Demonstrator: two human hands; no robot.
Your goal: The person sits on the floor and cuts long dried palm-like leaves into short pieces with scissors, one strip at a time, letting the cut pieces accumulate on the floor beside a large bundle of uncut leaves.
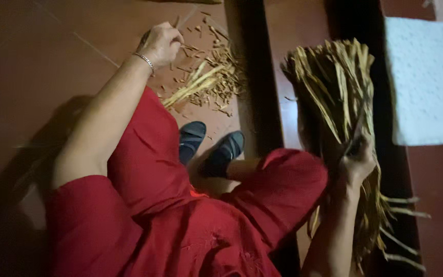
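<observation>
My right hand (356, 163) grips a thick bundle of dry yellow-brown straw strips (337, 87) at its middle, with the strip ends fanning upward and more trailing below my wrist. My left hand (161, 44), with a thin bracelet on the wrist, reaches out low over the reddish-brown tiled floor (42, 56); its fingers are curled around a thin strip piece. Just right of that hand lies a loose pile of cut straw scraps (208, 82). I wear red clothing (180, 215) and dark sandals (211, 146).
A dark vertical post (255, 72) stands between the scrap pile and the bundle. A white textured slab (422, 82) lies at the upper right. Another dark band (385, 169) runs down behind the bundle.
</observation>
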